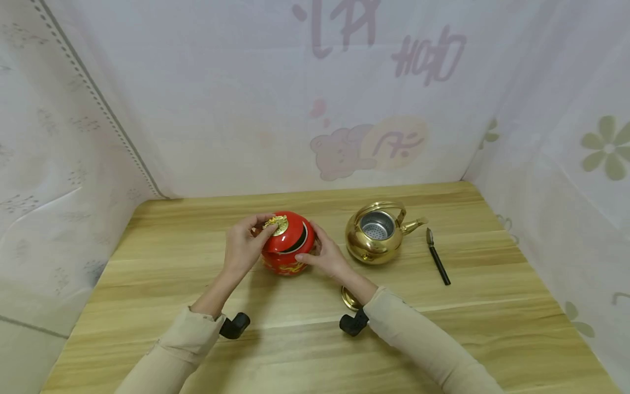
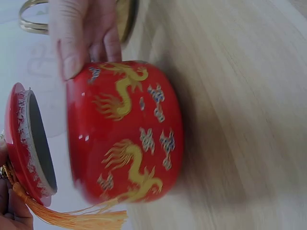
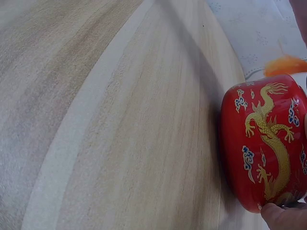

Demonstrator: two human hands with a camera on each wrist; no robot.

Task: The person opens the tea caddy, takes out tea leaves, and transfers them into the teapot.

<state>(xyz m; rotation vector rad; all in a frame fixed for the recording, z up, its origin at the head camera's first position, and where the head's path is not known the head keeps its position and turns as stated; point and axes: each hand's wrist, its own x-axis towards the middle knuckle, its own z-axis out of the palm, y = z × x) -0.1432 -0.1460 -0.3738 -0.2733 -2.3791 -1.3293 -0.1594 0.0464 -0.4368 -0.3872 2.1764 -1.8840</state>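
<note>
A red jar (image 1: 281, 266) with gold dragons and small cloud patterns stands on the table, left of the middle. My left hand (image 1: 242, 245) pinches the gold knob of its red lid (image 1: 296, 225). In the left wrist view the lid (image 2: 21, 139) is tilted and apart from the rim, with an orange tassel (image 2: 79, 218) hanging from it. A dark gap shows beneath the lid in the head view. My right hand (image 1: 328, 257) grips the jar's upper side, thumb at the front and fingers at the far side. The jar's inside is hidden.
To the right stands a shiny gold teapot (image 1: 366, 247) with its top open and a strainer (image 1: 378, 225) inside. A black-handled tool (image 1: 437, 260) with a metal tip lies beside the spout. Partly under my right wrist is a round gold lid (image 1: 349, 298).
</note>
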